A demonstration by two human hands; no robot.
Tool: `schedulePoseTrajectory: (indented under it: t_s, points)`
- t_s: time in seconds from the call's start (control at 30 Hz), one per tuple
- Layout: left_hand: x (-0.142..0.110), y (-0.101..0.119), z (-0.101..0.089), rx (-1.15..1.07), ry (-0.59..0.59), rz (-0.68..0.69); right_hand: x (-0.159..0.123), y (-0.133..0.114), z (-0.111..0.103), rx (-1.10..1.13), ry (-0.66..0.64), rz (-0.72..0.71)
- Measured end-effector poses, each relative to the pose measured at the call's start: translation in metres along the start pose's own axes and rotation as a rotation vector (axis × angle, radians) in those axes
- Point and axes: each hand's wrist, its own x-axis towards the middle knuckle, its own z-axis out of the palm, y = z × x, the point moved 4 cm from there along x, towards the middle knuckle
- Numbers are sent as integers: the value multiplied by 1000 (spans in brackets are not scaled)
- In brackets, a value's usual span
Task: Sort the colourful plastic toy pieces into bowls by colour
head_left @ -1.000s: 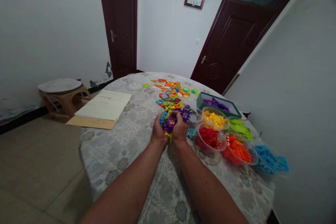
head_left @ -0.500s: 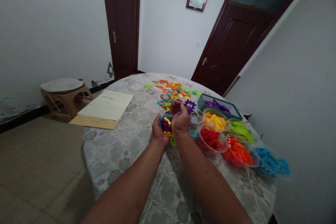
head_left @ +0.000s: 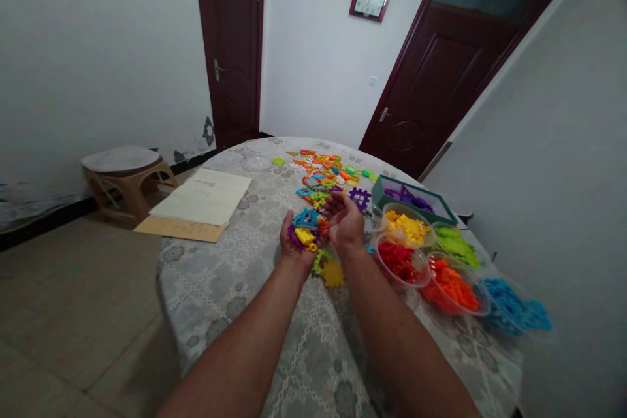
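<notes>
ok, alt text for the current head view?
A person's left hand cups blue, yellow and purple plastic pieces over a patterned tablecloth, the right hand open beside it. Loose multicoloured pieces lie beyond; to the right stand tubs of pieces sorted by colour.

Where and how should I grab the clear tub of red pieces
Probably by the near rim of the tub of red pieces, coming from your side with the right hand, the nearer one. The top is open, so the rim can be pinched; the tub of yellow pieces sits behind and the tub of orange pieces crowds its right.
</notes>
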Motion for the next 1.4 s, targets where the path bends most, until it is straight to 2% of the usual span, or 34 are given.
schedulePoseTrajectory:
  t_s: [0.13, 0.23, 0.33, 0.5, 0.77, 0.97, 1.2, 1.3, 1.4]
  points:
    - [0, 5, 0, 44, -7, -11, -15, -9, -27, -367, -57, 14]
    - [1, 7, 3, 70, -18, -36, -32, -13, -45, -493, -99, 43]
    - [2, 10, 5, 91, -25, -61, -49, -15, -53, -453, -106, 118]
    - [1, 14, 9, 125, -65, -29, -73, -16, -50, -267, -152, 293]
    - [5, 9, 6, 199, -70, -81, -98, -25, -57, 8, -267, 409]
    - [10, 11, 3, 200, -79, -90, -119, -43, -68, -76, -348, 305]
    - [11, 9, 4, 231, -65, -83, -137, -72, -96, -131, -313, 253]
    - [12, 6, 2, 263, -57, -84, -135, -101, -104, -396, -371, 193]
    - [12, 3, 1, 282, -66, -101, -109, -139, -110, -794, -456, 82]
